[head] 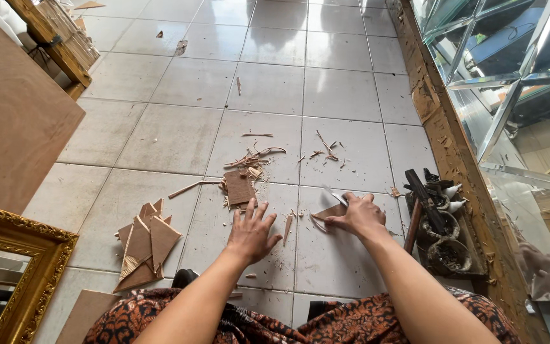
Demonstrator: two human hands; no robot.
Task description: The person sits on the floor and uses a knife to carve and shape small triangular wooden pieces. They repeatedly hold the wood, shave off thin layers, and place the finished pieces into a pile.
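Observation:
My left hand (251, 230) lies flat on the tiled floor with its fingers spread, just below a small brown rectangular board piece (240, 187). My right hand (359, 215) is closed around a knife (333, 195) whose blade points up and left. It presses on a triangular brown board piece (330, 211) on the floor. Thin wood shavings (259, 156) are scattered on the tiles beyond both hands.
A pile of triangular board pieces (143, 244) lies at the left. A gold-framed mirror (14, 267) and a large brown board (14, 114) stand further left. Tools and glue tubes (437, 210) sit by a mirrored panel frame (453, 153) on the right.

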